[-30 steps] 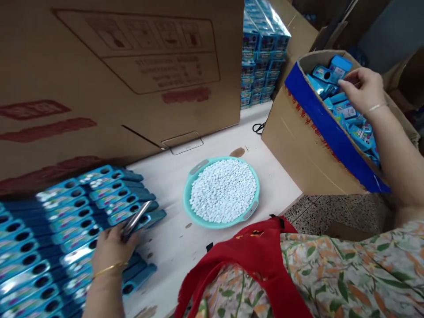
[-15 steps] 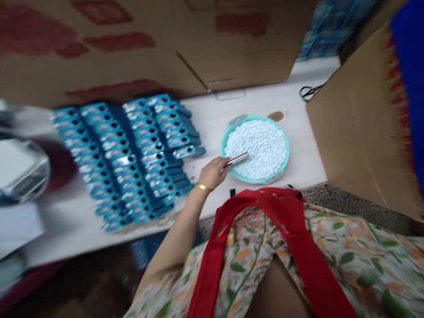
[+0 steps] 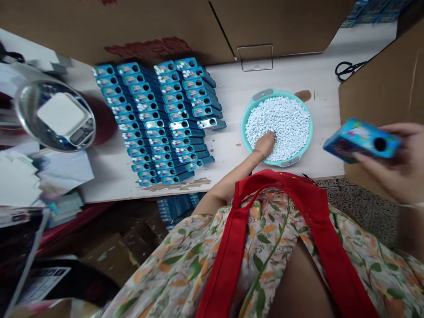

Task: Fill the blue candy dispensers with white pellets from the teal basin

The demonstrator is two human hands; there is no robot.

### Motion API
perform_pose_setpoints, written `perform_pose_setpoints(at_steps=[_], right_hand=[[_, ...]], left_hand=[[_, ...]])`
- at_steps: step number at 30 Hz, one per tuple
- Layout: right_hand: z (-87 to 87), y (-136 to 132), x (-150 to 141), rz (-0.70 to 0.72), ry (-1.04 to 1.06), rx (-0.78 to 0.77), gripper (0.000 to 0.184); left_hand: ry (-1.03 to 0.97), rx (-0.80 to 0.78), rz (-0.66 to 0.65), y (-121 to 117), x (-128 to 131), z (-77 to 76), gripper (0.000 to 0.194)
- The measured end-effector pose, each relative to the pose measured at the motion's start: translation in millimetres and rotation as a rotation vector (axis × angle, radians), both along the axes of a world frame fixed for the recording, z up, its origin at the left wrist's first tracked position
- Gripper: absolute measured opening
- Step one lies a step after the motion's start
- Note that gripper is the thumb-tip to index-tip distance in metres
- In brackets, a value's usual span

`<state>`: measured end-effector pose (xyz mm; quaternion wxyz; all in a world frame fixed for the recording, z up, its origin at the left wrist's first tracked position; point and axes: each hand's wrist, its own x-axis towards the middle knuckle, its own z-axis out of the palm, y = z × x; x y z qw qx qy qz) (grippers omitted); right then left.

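My left hand [image 3: 265, 145] reaches into a turquoise basin [image 3: 244, 126] full of small white pellets [image 3: 285, 121]. Its fingers are curled and partly sunk among the pellets, so what they hold is hidden. Off to the right, my right hand [image 3: 402, 165] grips a small blue printed box [image 3: 361, 138], raised above the level of the table. The box is tilted, and a round dark hole shows at one end.
Rows of similar blue boxes [image 3: 155, 123] lie left of the basin. Behind stands a large cardboard box [image 3: 165, 26], with another cardboard box [image 3: 380, 95] at the right. Black scissors [image 3: 349, 70] lie near it. A scale [image 3: 66, 119] rests on a round metal container at far left.
My left hand has gone from the basin's edge into the pellets; the metal tube it held no longer shows clearly. My right hand has come into view with a blue box. The view has shifted.
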<state>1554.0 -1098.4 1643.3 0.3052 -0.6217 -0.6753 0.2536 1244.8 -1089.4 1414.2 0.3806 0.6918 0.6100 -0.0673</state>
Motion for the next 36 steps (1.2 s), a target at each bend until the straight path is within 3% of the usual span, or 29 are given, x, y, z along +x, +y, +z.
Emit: perform_pose_setpoints(at_steps=[3, 6, 9, 12, 16, 20, 23, 27, 32, 34, 36], right_hand=[[-60.6, -17.0, -26.3, 0.034, 0.2, -0.137, 0.06], [-125.7, -31.5, -40.7, -0.018, 0.267, -0.132, 0.052], [-155.8, -36.1, -39.5, 0.019, 0.098, -0.078, 0.046], [-158.4, -31.1, -37.0, 0.063, -0.077, -0.042, 0.042], [-158.4, -18.9, -48.9, 0.126, -0.155, -0.04, 0.041], [-164.5, -8.9, -67.5, 0.232, -0.159, -0.065, 0.042], [-168.8, -5.5, -75.7, 0.275, -0.169, -0.079, 0.045], [-173.5, -5.5, -80.0, 0.299, -0.179, -0.066, 0.046], [-176.6, -7.9, -82.6, 0.299, -0.172, -0.048, 0.044], [-176.8, -8.2, -81.9, 0.297, -0.155, -0.048, 0.044], [-176.5, -8.0, -79.1, 0.275, -0.131, -0.058, 0.043]], left_hand=[[-0.098, 0.026, 0.043, 3.7, 4.3, -9.1, 0.033], [-0.203, 0.031, 0.05, 1.8, -14.4, -5.3, 0.032], [-0.282, 0.069, 0.017, 2.9, -39.4, 8.6, 0.033], [-0.354, 0.174, -0.082, 9.6, -62.0, 32.4, 0.036], [-0.391, 0.302, -0.25, 21.2, -78.2, 78.3, 0.039], [-0.276, 0.308, -0.387, 32.3, -72.5, 125.6, 0.036], [-0.156, 0.29, -0.455, 40.1, -61.4, 150.4, 0.032], [-0.079, 0.318, -0.469, 42.7, -44.5, 168.5, 0.029], [-0.08, 0.386, -0.452, 29.5, -30.1, 182.4, 0.033], [-0.068, 0.412, -0.425, 25.9, -39.0, 179.5, 0.033], [-0.035, 0.434, -0.347, 25.1, -58.9, 165.6, 0.029]])
